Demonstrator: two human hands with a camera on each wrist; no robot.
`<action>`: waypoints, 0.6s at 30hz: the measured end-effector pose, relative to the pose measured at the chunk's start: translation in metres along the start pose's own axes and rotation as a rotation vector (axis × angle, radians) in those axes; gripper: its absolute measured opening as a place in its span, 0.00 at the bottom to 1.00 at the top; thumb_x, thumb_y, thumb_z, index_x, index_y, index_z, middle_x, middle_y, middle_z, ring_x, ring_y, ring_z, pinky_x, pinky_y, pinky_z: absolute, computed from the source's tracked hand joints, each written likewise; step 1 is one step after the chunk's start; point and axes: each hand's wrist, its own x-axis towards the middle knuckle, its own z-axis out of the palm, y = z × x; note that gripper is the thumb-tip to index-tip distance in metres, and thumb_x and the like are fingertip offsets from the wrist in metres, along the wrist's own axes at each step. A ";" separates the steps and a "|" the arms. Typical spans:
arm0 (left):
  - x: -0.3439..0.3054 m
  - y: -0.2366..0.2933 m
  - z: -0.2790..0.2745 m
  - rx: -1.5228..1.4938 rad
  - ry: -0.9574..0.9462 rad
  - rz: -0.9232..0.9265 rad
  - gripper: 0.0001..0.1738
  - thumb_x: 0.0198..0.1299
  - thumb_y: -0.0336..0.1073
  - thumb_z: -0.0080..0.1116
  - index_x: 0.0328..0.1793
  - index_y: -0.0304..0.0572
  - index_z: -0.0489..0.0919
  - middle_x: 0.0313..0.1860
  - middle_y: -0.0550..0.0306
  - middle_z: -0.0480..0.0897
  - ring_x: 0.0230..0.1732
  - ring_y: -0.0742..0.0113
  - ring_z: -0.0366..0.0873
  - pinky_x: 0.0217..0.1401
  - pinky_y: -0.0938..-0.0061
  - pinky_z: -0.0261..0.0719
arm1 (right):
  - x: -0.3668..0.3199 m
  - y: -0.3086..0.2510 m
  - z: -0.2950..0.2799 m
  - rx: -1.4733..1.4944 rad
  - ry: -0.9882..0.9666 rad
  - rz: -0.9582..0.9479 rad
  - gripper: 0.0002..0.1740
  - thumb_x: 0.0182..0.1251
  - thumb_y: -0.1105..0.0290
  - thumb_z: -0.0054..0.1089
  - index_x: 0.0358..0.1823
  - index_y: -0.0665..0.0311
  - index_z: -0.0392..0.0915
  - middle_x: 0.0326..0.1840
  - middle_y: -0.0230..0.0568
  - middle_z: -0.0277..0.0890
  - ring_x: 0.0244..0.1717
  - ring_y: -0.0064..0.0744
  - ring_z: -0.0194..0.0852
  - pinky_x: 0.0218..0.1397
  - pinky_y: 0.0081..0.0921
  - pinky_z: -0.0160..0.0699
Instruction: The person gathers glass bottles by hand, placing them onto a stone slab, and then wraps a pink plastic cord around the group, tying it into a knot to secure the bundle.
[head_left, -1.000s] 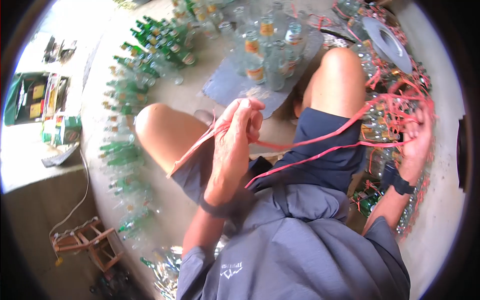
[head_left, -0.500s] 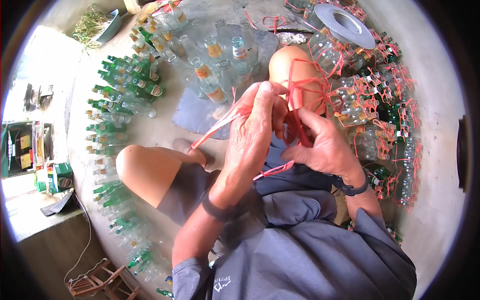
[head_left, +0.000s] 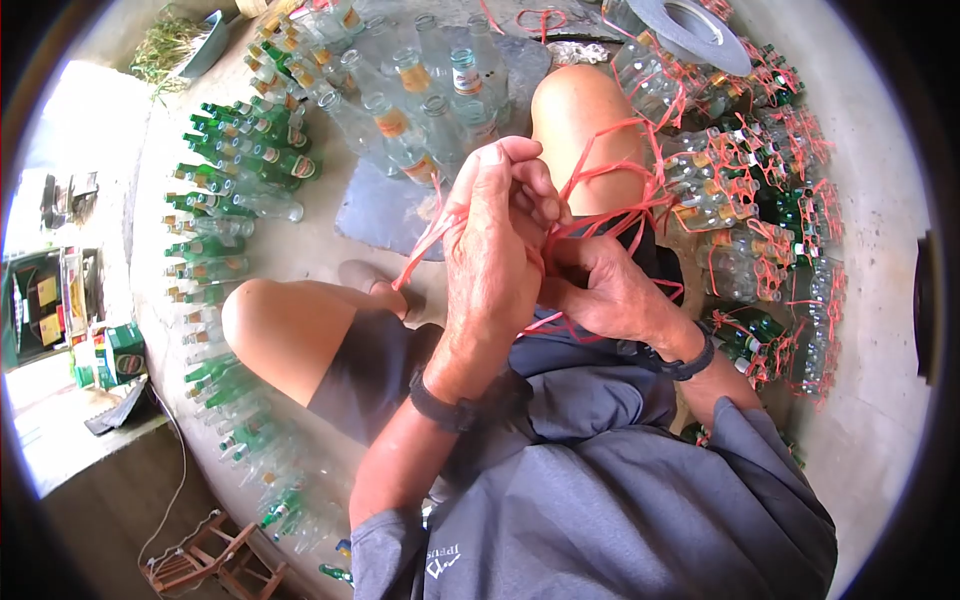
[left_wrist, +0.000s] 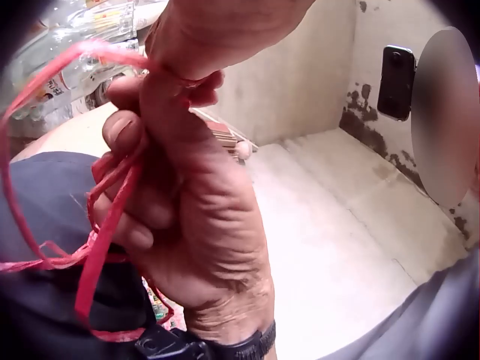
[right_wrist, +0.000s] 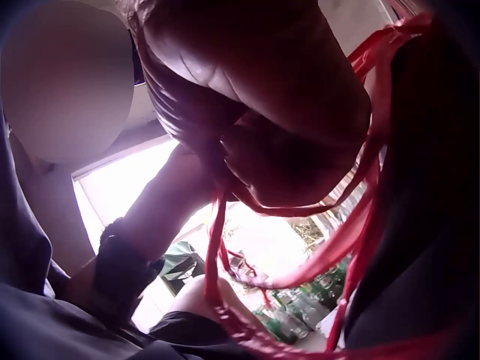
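Pink-red plastic string (head_left: 425, 243) runs through both hands in front of the lap. My left hand (head_left: 488, 255) grips it with curled fingers, a loose end sticking out past the back of the hand. Close against it, my right hand (head_left: 622, 292) holds more of the string between thumb and fingers. Loops of it hang below the curled left fingers (left_wrist: 124, 135) in the left wrist view. From the hands, a tangle of strands spreads over the right knee (head_left: 590, 110). The right palm hides part of the string in the head view.
Clear glass bottles (head_left: 410, 75) stand ahead by a grey sheet (head_left: 375, 215). Green bottles (head_left: 245, 150) line the left side. Bottles bound with red string (head_left: 745, 190) crowd the right, below a grey ring-shaped disc (head_left: 690, 40). A small wooden stool (head_left: 205, 560) is at lower left.
My right hand has come in from the far right, bringing the string to my left hand. Over the last half second it has sunk slightly and pressed closer. The head view has shifted.
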 end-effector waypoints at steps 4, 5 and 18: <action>-0.001 0.000 0.002 -0.035 -0.007 0.008 0.16 0.83 0.43 0.46 0.58 0.36 0.76 0.37 0.61 0.75 0.36 0.69 0.72 0.44 0.69 0.76 | -0.005 0.002 0.001 0.080 -0.055 -0.044 0.05 0.70 0.76 0.66 0.40 0.72 0.81 0.32 0.31 0.80 0.37 0.16 0.73 0.41 0.27 0.76; -0.002 0.001 0.004 -0.048 0.003 0.017 0.16 0.84 0.42 0.45 0.58 0.36 0.76 0.36 0.59 0.76 0.36 0.71 0.72 0.42 0.72 0.76 | -0.005 0.000 0.001 0.074 -0.049 -0.045 0.05 0.70 0.76 0.66 0.40 0.72 0.81 0.32 0.31 0.80 0.37 0.16 0.73 0.41 0.27 0.76; 0.000 0.000 -0.005 0.028 0.002 0.023 0.17 0.83 0.44 0.46 0.59 0.37 0.76 0.38 0.61 0.76 0.38 0.70 0.73 0.47 0.68 0.78 | -0.014 -0.001 -0.023 0.215 0.110 0.079 0.09 0.72 0.69 0.62 0.33 0.65 0.83 0.22 0.25 0.73 0.22 0.14 0.68 0.27 0.20 0.66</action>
